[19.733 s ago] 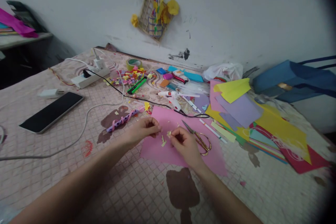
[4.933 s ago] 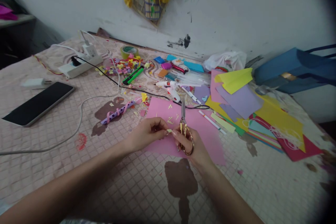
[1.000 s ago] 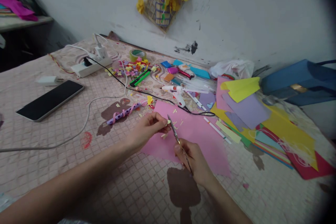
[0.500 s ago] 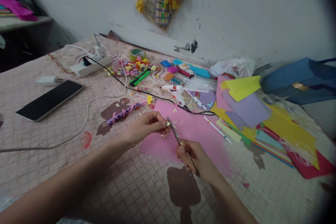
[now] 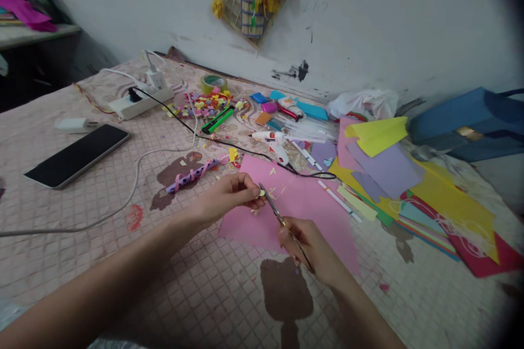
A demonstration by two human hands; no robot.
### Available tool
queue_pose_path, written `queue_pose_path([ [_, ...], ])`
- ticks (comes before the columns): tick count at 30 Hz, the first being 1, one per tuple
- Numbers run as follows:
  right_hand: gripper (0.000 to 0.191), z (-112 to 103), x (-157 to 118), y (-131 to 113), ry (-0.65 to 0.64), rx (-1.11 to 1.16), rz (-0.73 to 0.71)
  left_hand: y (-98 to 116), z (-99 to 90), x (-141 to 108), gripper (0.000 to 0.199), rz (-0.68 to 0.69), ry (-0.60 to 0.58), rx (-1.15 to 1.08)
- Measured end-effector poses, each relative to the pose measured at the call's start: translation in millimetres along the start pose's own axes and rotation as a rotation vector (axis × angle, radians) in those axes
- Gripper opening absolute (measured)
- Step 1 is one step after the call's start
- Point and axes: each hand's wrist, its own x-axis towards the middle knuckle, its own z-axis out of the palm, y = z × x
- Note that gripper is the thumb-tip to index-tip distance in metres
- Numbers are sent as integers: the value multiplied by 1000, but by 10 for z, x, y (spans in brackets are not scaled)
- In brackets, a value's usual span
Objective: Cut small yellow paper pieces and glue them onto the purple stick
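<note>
Between the thumb and fingers of my left hand (image 5: 241, 191) is a small pale yellow-green piece of paper (image 5: 262, 193). My right hand (image 5: 305, 240) is closed around the handles of a pair of scissors (image 5: 273, 206), whose tips point up and left, right beside the paper piece. Both hands are over a pink sheet (image 5: 327, 223) with small pale paper scraps (image 5: 273, 171) on it. To the left of the sheet lies a purple stick wrapped in pink strip (image 5: 192, 175). Small yellow cut-outs (image 5: 233, 155) lie by the sheet's upper corner.
A glue gun (image 5: 278, 150) with a black cord rests behind the sheet. Coloured paper (image 5: 385, 169) is piled at right, before a blue bag (image 5: 466, 125). At left are a phone (image 5: 77, 156), a power strip (image 5: 141, 103) and a white cable (image 5: 137, 185). A green cutter (image 5: 218, 120) lies behind.
The scissors and my right hand have shifted very slightly against the paper piece. My left hand stays nearly still, keeping its pinch on the piece.
</note>
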Motion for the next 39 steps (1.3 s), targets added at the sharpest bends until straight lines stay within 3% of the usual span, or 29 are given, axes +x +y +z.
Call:
queue_pose_path([
  [13,39,-9,2,-5,-14,-22,16,3,-20,6,16,-2,-4,16],
  [23,41,-38,10,30,-56,-34,7,-20,-143,29,15,-9,-113,38],
  [29,42,-4,-12,18,-72,47,32,-8,-86,17,17,-11,-66,3],
  [39,42,248,60,41,101,128,22,-121,141,-3,19,57,167,-179],
])
